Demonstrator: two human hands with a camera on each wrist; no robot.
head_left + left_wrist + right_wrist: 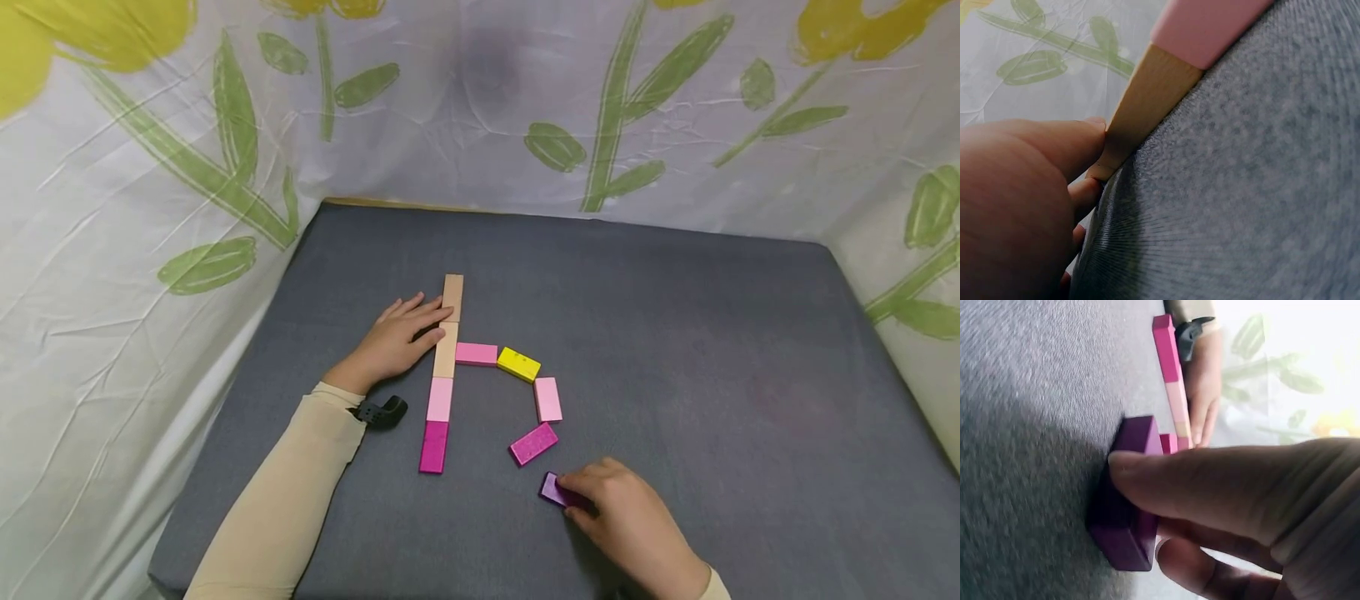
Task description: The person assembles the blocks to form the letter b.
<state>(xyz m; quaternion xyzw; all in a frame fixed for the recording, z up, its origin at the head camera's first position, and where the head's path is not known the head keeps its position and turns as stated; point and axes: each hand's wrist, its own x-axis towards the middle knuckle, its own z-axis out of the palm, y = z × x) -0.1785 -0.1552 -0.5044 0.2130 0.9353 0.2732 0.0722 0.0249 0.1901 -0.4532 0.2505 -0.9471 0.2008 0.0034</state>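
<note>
My left hand (390, 343) lies beside a straight column of blocks, fingers extended, touching the upper plain wooden block (453, 293) and the lower one (445, 354). Below these, the column continues with a light pink block (439, 400) and a magenta block (433, 447). Between thumb and fingers, my right hand (630, 517) pinches a purple block (1129, 487) at the cloth, partly covered by the fingers. From the column a curve runs right: a pink block (477, 354), a yellow block (518, 364), a pale pink block (548, 399) and a slanted magenta block (534, 444).
Grey cloth (697, 358) covers the padded table around the blocks. A white curtain (480, 142) with painted flowers hangs behind the table and along its sides. On the left wrist sits a black strap (382, 412).
</note>
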